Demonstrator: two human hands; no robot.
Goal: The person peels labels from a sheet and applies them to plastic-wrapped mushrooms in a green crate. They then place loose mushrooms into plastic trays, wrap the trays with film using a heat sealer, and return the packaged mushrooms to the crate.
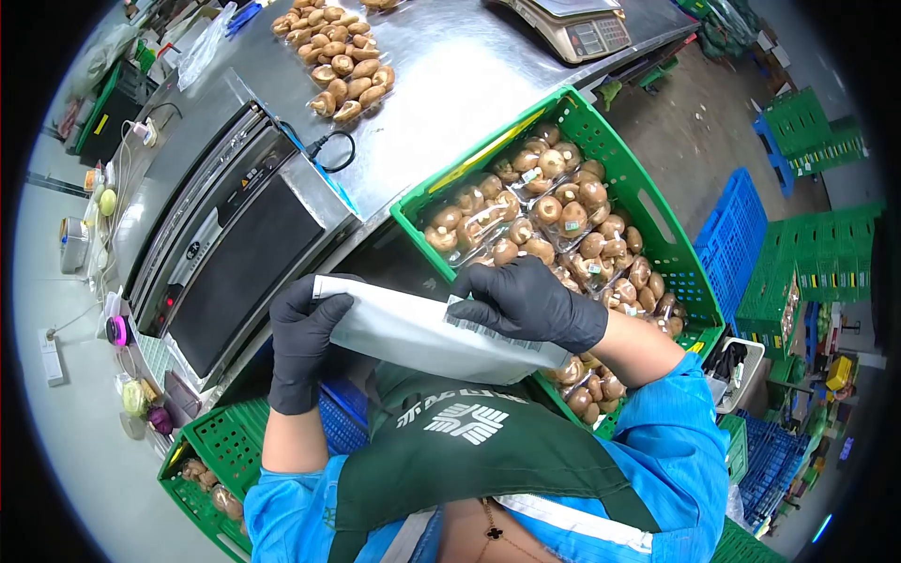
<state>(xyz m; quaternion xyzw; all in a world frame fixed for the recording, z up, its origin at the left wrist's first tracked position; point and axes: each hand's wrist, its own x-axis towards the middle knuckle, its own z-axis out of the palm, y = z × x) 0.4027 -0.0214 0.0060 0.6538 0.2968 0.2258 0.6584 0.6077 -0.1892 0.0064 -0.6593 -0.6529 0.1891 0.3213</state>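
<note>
A white sheet of labels (pixel 404 328) stretches in front of my apron, with printed stickers along its right part. My left hand (pixel 305 338), in a black glove, pinches the left end of this sheet between thumb and fingers. At the sheet's upper edge, my right hand (pixel 526 305), also black-gloved, is closed with thumb and fingertips on a small printed label. Whether that label is fully off the backing cannot be made out. Just beyond my right hand stands a green crate (pixel 648 178) filled with film-wrapped packs of brown mushrooms (pixel 554 220), several bearing small stickers.
To the left sits a wrapping machine (pixel 244 253) with a dark flat plate. More mushroom packs (pixel 347 66) lie on the steel table (pixel 441 84), a scale (pixel 582 33) at its far edge. Another green crate (pixel 225 450) is low left; blue crates (pixel 732 244) stand right.
</note>
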